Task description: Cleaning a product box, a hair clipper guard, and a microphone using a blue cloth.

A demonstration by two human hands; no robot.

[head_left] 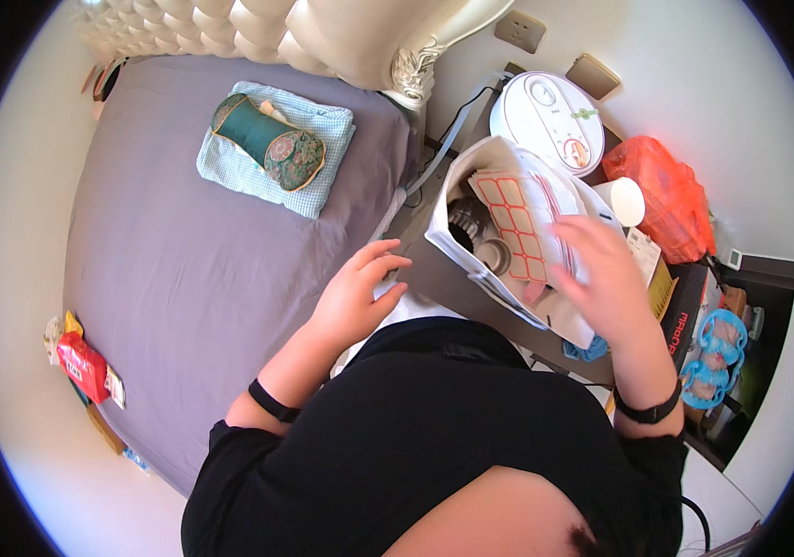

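A white open-topped bag stands on the bedside cabinet at my right. Inside it are a sheet of red-bordered blank labels, other white sheets beside it, and grey round plastic-looking parts whose kind I cannot make out. My right hand is over the bag's right side, fingers apart and close to the sheets, and nothing shows in its grasp. My left hand hovers near the bed's edge, left of the bag, open with its fingers spread and holding nothing.
A white round-lidded appliance, a white paper cup and a red plastic bag crowd behind the bag. Right of it is an open drawer with a blue holder. A green pillow lies on folded checked cloth on the bed.
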